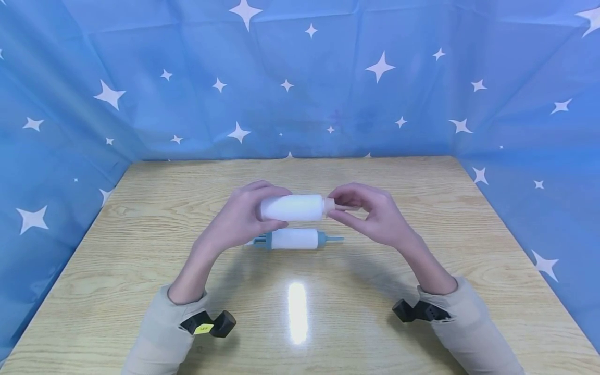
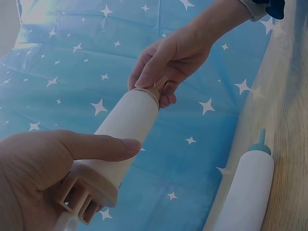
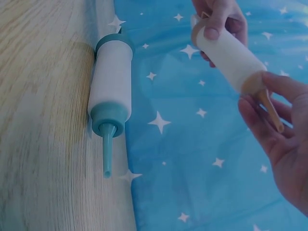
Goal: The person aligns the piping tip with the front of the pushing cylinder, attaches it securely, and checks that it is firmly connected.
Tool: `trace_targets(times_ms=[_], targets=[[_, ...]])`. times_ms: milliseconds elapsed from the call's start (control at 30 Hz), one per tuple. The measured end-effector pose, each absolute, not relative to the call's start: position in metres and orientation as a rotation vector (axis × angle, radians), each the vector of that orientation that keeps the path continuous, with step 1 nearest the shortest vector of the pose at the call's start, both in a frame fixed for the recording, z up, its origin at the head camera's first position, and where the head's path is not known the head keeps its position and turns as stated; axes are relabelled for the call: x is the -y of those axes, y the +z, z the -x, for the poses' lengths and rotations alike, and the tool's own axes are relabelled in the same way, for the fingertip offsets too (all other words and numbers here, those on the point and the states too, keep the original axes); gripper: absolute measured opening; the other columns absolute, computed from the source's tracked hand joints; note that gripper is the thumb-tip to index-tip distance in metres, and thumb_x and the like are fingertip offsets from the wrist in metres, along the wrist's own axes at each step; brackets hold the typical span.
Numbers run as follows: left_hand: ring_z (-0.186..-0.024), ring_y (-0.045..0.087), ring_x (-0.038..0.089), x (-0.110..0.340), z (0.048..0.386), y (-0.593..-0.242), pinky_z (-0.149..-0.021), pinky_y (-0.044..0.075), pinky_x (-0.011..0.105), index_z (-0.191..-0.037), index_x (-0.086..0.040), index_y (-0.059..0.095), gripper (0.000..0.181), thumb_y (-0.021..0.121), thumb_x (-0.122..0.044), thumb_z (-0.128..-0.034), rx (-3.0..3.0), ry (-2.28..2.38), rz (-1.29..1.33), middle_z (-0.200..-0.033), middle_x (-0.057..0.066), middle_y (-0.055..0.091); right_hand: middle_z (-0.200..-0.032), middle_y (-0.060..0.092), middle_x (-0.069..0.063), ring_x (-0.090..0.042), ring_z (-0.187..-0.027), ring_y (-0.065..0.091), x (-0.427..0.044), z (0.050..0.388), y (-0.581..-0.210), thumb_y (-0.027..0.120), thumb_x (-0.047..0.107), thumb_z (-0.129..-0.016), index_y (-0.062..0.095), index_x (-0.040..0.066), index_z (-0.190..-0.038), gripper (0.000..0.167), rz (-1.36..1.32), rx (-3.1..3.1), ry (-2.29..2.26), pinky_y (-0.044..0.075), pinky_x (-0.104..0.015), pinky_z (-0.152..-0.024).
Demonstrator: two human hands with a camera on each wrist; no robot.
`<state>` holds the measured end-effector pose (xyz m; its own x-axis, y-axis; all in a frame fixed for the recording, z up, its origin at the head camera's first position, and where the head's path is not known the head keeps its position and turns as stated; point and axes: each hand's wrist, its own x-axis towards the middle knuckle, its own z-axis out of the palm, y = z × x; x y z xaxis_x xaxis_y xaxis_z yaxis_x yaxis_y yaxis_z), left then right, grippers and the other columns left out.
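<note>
A white-barrelled syringe with beige ends is held above the table, lying level in the head view. My left hand grips the barrel near its slotted beige handle end, thumb along one side. At the other end, the fingers and thumb of my right hand pinch the beige nozzle cap. The thin nozzle points out past the right fingers. Just below, in the head view, a second white syringe with teal ends lies on the table; neither hand touches it.
The wood-grain table ends at a blue star-patterned cloth behind it and at the sides. A black wrist camera is strapped to the left sleeve, and another to the right sleeve.
</note>
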<state>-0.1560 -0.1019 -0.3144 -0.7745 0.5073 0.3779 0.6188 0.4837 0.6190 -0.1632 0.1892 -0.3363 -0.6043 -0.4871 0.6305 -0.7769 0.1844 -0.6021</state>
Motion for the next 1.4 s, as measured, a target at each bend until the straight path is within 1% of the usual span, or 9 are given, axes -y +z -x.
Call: trace_targets(times_ms=[367,533,700,833,1100,1233,1400], targets=[[-0.101,0.064,0.028,0.1004,0.1542,-0.3144,-0.084,0.056,0.046,-0.121,-0.007,0.072,0.048,0.089,-0.008,-0.0762,2.562,-1.166,0.981,-0.114,0.010,0.068,-0.106,0.072,-0.007,-0.018,-0.094,0.071,-0.1901,0.1614,-0.3370,0.076,-0.013,-0.081,0.070,0.001,-0.112,0.035,-1.149,2.221,1.406,0.058,-0.029,-0.082],[-0.102,0.064,0.028,0.1004,0.1531,-0.3140,-0.084,0.056,0.046,-0.121,-0.007,0.072,0.048,0.089,-0.008,-0.0759,2.552,-1.167,0.978,-0.114,0.010,0.069,-0.107,0.072,-0.009,-0.018,-0.095,0.071,-0.1904,0.1618,-0.3367,0.075,-0.014,-0.082,0.069,0.000,-0.113,0.034,-1.157,2.217,1.426,0.059,-0.030,-0.082],[-0.103,0.064,0.027,0.0998,0.1521,-0.3132,-0.084,0.056,0.046,-0.122,-0.007,0.072,0.049,0.089,-0.009,-0.0757,2.546,-1.175,0.986,-0.115,0.010,0.068,-0.109,0.072,-0.013,-0.018,-0.096,0.072,-0.1898,0.1631,-0.3362,0.076,-0.015,-0.079,0.069,-0.003,-0.115,0.039,-1.209,2.189,1.413,0.059,-0.031,-0.081],[-0.103,0.063,0.027,0.0994,0.1516,-0.3131,-0.084,0.056,0.044,-0.123,-0.007,0.072,0.050,0.089,-0.010,-0.0762,2.556,-1.174,0.992,-0.116,0.010,0.068,-0.109,0.073,-0.014,-0.017,-0.094,0.072,-0.1892,0.1633,-0.3362,0.079,-0.015,-0.076,0.070,-0.003,-0.116,0.042,-1.218,2.174,1.366,0.059,-0.030,-0.080],[-0.098,0.066,0.026,0.1003,0.1520,-0.3124,-0.074,0.058,0.037,-0.125,-0.007,0.072,0.051,0.089,-0.014,-0.0776,2.568,-1.168,1.020,-0.115,0.012,0.070,-0.108,0.073,-0.015,-0.017,-0.097,0.072,-0.1889,0.1622,-0.3359,0.081,-0.018,-0.071,0.071,-0.004,-0.114,0.047,-1.248,2.103,1.363,0.059,-0.031,-0.082],[-0.096,0.066,0.024,0.1011,0.1521,-0.3114,-0.075,0.057,0.037,-0.126,-0.007,0.071,0.051,0.088,-0.018,-0.0790,2.577,-1.185,1.045,-0.116,0.011,0.070,-0.110,0.072,-0.016,-0.016,-0.100,0.071,-0.1900,0.1621,-0.3343,0.082,-0.019,-0.069,0.071,-0.004,-0.115,0.049,-1.272,2.072,1.335,0.058,-0.032,-0.083],[-0.097,0.066,0.022,0.1025,0.1520,-0.3108,-0.077,0.055,0.037,-0.127,-0.007,0.070,0.051,0.087,-0.020,-0.0805,2.593,-1.223,1.065,-0.117,0.009,0.071,-0.112,0.072,-0.014,-0.017,-0.102,0.071,-0.1912,0.1640,-0.3337,0.082,-0.018,-0.069,0.071,-0.003,-0.116,0.051,-1.313,2.058,1.283,0.058,-0.031,-0.083]])
